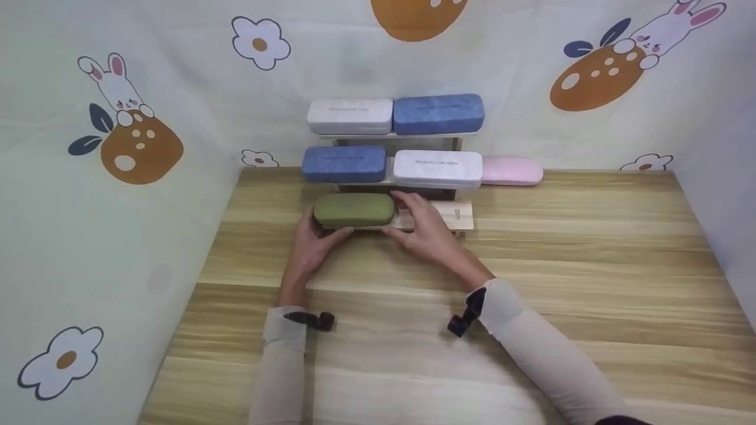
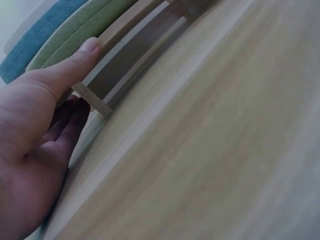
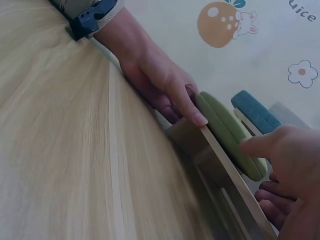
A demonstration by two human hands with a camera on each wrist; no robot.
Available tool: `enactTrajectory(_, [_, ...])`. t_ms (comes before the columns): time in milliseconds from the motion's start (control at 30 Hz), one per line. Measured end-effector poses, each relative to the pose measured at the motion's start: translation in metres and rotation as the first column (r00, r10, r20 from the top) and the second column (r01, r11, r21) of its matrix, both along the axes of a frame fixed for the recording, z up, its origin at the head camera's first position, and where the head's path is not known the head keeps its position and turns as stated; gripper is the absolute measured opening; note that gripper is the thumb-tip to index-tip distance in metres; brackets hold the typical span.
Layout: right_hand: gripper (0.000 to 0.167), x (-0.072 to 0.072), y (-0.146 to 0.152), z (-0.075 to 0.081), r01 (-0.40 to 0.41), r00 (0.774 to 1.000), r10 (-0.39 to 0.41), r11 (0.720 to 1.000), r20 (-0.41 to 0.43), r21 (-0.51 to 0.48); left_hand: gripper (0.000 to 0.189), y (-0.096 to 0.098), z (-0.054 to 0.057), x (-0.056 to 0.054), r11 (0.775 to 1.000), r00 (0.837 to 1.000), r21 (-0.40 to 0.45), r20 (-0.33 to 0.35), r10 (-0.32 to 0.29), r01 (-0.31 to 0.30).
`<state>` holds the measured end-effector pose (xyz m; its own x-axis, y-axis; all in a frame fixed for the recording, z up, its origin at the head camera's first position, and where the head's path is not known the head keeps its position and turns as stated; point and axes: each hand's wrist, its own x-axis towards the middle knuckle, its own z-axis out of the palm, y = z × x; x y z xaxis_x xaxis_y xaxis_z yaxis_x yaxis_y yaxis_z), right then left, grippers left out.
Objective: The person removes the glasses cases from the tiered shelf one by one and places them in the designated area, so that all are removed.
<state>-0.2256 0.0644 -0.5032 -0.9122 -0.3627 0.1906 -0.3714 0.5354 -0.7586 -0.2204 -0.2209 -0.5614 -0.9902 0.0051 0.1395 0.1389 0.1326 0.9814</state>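
Wood table [image 1: 378,360]; closed green case [image 1: 354,209], contents hidden, on btm shelf [image 1: 465,219]; L fingers [image 1: 338,236], R fingers [image 1: 412,199] clamped on its ends.

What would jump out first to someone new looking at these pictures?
Probably the green case at the left of the lowest shelf, with the left hand and right hand at its ends. Blue cases and whitish cases line the two shelves above, and a pink case shows right of the middle row. On the backdrop, rabbits perch on orange-brown fruits.
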Motion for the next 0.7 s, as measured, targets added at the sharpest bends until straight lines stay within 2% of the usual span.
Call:
enactTrajectory(233, [0.088, -0.004, -0.019, 0.001, 0.089, 0.996, -0.087, 0.994, -0.035, 0.063, 0.084, 0.001, 0.003, 0.001, 1.0, 1.0, 0.012, -0.002, -0.006, 0.006])
enactTrajectory(467, [0.093, -0.006, -0.032, -0.001, 0.201, 0.979, -0.196, 0.975, -0.056, 0.094, 0.085, 0.001, 0.002, 0.001, 1.0, 1.0, -0.008, -0.003, -0.009, 0.009])
enactTrajectory(567, [0.087, -0.007, -0.033, -0.002, 0.214, 0.975, -0.209, 0.974, -0.076, 0.073, 0.086, 0.001, 0.002, 0.001, 1.0, 1.0, -0.001, -0.006, -0.011, 0.011])
enactTrajectory(700, [0.08, -0.007, -0.03, -0.004, 0.216, 0.973, -0.217, 0.976, -0.076, -0.016, 0.086, 0.0, 0.001, -0.001, 1.0, 1.0, 0.012, 0.003, -0.01, 0.01])
